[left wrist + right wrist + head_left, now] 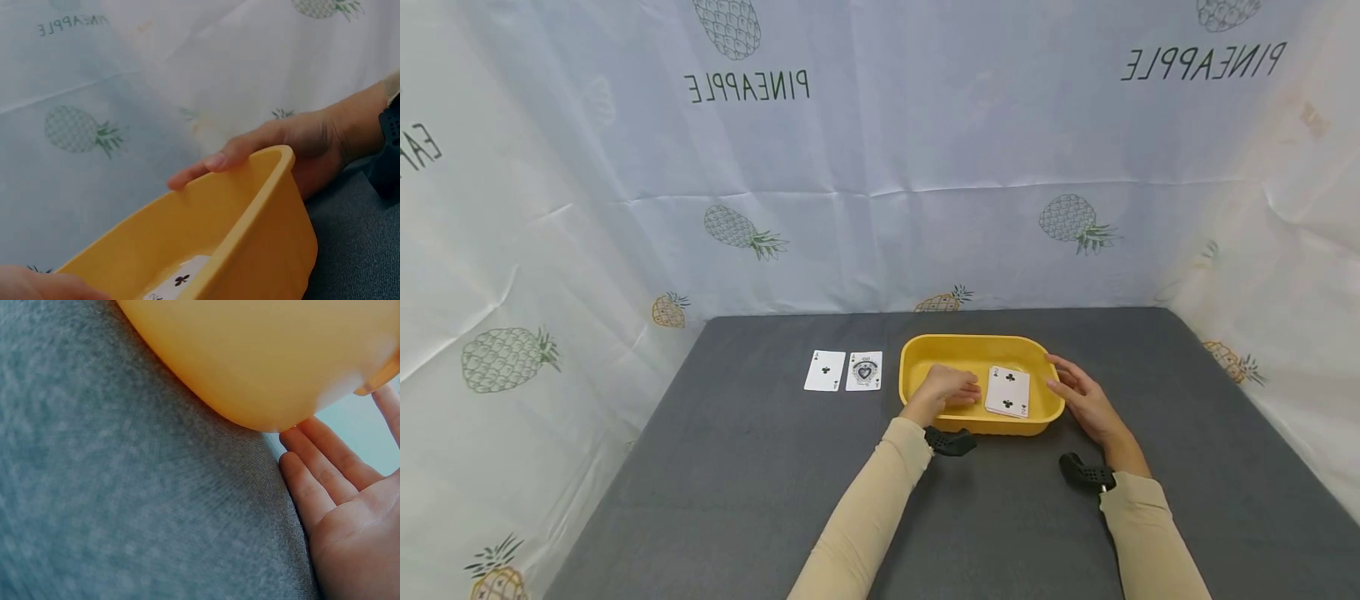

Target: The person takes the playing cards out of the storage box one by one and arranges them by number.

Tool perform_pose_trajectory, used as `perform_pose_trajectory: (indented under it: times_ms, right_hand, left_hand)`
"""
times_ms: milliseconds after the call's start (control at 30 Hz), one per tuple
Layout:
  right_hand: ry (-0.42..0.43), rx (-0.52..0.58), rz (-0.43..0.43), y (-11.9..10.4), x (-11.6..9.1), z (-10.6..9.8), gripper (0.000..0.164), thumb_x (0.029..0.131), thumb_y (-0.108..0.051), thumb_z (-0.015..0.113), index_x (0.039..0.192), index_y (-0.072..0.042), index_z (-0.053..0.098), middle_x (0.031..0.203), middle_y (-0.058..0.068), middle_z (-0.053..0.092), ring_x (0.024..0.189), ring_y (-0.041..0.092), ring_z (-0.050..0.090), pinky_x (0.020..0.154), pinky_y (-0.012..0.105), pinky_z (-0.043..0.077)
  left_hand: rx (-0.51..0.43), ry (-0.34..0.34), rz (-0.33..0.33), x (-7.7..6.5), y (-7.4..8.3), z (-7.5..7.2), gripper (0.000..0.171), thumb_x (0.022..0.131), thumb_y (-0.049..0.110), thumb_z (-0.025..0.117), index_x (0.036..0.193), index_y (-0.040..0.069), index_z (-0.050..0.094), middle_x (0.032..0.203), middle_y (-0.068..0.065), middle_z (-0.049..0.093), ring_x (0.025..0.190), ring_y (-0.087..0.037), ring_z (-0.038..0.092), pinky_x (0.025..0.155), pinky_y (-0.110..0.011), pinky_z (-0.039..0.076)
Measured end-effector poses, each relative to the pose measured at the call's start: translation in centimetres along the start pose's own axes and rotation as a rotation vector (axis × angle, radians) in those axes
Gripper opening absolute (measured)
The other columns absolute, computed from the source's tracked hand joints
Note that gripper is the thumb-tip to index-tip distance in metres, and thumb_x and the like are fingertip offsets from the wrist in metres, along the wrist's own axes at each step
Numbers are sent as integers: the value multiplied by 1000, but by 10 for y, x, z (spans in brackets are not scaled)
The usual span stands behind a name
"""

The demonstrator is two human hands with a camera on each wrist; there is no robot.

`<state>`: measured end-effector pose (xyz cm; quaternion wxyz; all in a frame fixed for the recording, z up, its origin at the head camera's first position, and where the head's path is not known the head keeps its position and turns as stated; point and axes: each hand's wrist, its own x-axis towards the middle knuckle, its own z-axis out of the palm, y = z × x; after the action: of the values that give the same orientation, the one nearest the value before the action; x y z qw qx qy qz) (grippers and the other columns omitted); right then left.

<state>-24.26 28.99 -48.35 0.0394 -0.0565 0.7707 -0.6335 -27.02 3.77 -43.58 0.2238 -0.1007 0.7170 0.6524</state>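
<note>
A yellow plastic tray [973, 425] stands on the dark table. In it, toward the right, lies a small stack of playing cards [1007, 391] with a two of clubs on top. My left hand [949, 388] is over the tray's left part, fingers loosely bent toward the stack and apart from it; no card shows in it. My right hand [1088, 407] touches the tray's right end, with its thumb and a finger at the rim. In the right wrist view its other fingers [319, 469] stretch straight beside the tray's outer wall.
Left of the tray, two face-up cards lie side by side: an ace of clubs [824, 371] and an ace with an ornate emblem [864, 372]. A pale pineapple-print cloth [880, 150] hangs behind the table and along both sides.
</note>
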Motion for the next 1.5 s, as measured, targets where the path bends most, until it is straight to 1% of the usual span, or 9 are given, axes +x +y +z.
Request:
perform_pose_trajectory:
  times_ms: [133, 233, 533, 767, 900, 1000, 1233, 1367, 1500]
  right_hand:
    - [1, 10, -12, 1, 1, -1, 56, 99, -25, 54, 150, -15, 31, 124, -13, 48, 101, -11, 54, 85, 2, 47]
    - [4, 4, -9, 2, 1, -1, 56, 99, -26, 54, 150, -16, 31, 118, -22, 45, 101, -13, 54, 85, 2, 47]
    - [-3, 11, -13, 0, 0, 0, 58, 99, -25, 54, 150, -14, 30, 122, -16, 46, 101, -12, 54, 85, 3, 47]
    - [-2, -6, -19, 1, 0, 0, 57, 100, -24, 52, 151, -13, 29, 140, 14, 41, 104, -12, 53, 84, 3, 47]
    - [-4, -10, -24, 1, 0, -1, 57, 100, -24, 52, 151, -13, 29, 136, 9, 44, 104, -13, 53, 84, 4, 48]
    - [-3, -15, -21, 2, 1, 0, 57, 100, -25, 52, 151, -13, 28, 140, 16, 42, 103, -13, 52, 83, 4, 48]
    - [-2, -2, -33, 4, 1, 1, 57, 100, -22, 52, 151, -12, 29, 132, -1, 46, 103, -12, 53, 83, 6, 49]
    - [0, -2, -28, 2, 1, 0, 57, 100, -23, 52, 151, -13, 29, 138, 12, 42, 103, -12, 53, 83, 5, 49]
    - [-2, 1, -23, 2, 1, -1, 56, 100, -23, 52, 151, -14, 29, 137, 9, 43, 103, -12, 53, 84, 5, 49]
  left_hand:
    - [38, 36, -13, 1, 0, 9, 26, 91, 16, 65, 107, -4, 69, 99, -15, 75, 87, -21, 75, 78, -26, 61]
    - [46, 39, -21, 2, 1, 13, 29, 91, 16, 64, 111, -4, 66, 101, -16, 75, 91, -22, 74, 80, -26, 60]
    - [12, -1, -29, 1, 2, 22, 34, 90, 14, 63, 118, -7, 61, 104, -20, 73, 97, -27, 73, 87, -30, 59]
    - [0, -38, -17, -3, 1, 33, 30, 90, 15, 65, 113, -4, 66, 108, -20, 69, 94, -26, 70, 90, -32, 59]
    - [-19, -35, -17, -4, 1, 39, 28, 89, 14, 64, 111, -3, 66, 110, -20, 68, 94, -25, 69, 90, -33, 58]
    - [-26, -9, -28, -5, 2, 44, 32, 89, 14, 63, 116, -4, 63, 112, -21, 67, 98, -26, 69, 91, -33, 58]
    - [-52, 57, -47, -11, 4, 44, 44, 91, 16, 63, 128, -4, 52, 119, -20, 62, 103, -25, 65, 98, -35, 55]
    - [-86, 43, -55, -14, 7, 42, 52, 91, 17, 63, 135, -4, 45, 124, -22, 61, 110, -28, 65, 101, -37, 53]
    - [-93, 30, -62, -13, 8, 43, 53, 91, 18, 63, 136, -4, 44, 125, -23, 60, 112, -29, 65, 103, -38, 52]
